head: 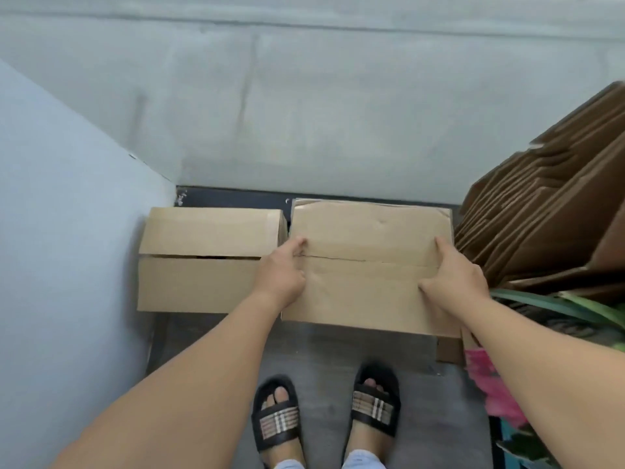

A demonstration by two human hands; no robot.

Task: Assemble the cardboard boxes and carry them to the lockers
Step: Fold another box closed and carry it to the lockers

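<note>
Head view: two assembled cardboard boxes stand side by side on the floor [338, 350] against the wall [338, 113]. The right box [368, 262] is under both hands; the left box [206, 262] sits just beside it, untouched. The left hand [282, 272] rests on the right box's left edge, fingers curled over the flap seam. The right hand [456, 275] rests on the right edge, fingers spread and fairly straight — pressing, not gripping. A stack of flattened cartons [541, 204] leans at the right.

Risk: the top flaps appear unsealed — lifting by the edges could spring them open. The leaning cartons could slide if bumped.
</note>
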